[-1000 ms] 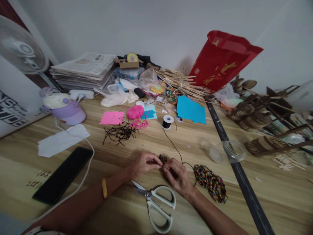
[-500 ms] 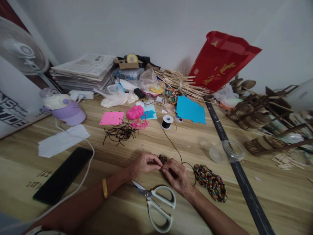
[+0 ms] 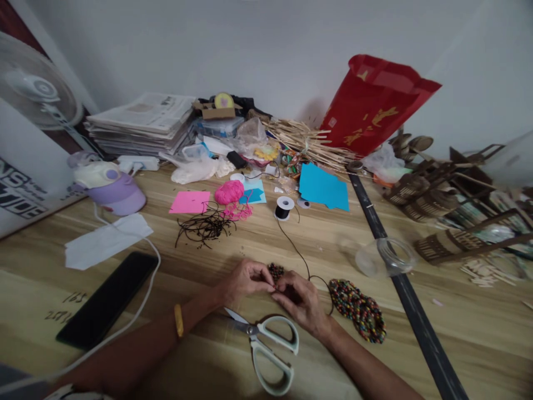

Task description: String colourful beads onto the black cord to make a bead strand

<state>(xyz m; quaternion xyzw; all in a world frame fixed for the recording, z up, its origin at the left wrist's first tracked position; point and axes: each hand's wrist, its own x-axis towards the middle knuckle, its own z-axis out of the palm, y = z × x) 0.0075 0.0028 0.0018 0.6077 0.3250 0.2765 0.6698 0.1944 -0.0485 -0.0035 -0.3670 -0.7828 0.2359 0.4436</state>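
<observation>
My left hand (image 3: 245,282) and my right hand (image 3: 303,304) meet over the table, fingertips nearly touching. Thumb and forefinger are pinched on each. A tiny reddish spot shows between them, too small to name. Just behind the fingertips is a small cluster of dark, mixed-colour beads (image 3: 275,271). Thin black cord (image 3: 296,251) runs from a white-rimmed spool (image 3: 284,209) and loops behind my right hand; its end is hidden. Right of that hand are coiled strands of colourful beads (image 3: 358,311). Scissors with pale handles (image 3: 270,355) lie spread in front of my hands.
Cut black cords (image 3: 205,228) and pink yarn (image 3: 230,192) lie beyond my left hand. A dark phone-like slab (image 3: 107,299) and white cable are at left. Toward the right stand a clear plastic container (image 3: 385,258) and woven baskets (image 3: 445,244). Blue paper (image 3: 323,188) lies farther back.
The fingertips have shifted slightly, with my right thumb and forefinger now a little more apart. The scissors, spool and bead strands have stayed where they were.
</observation>
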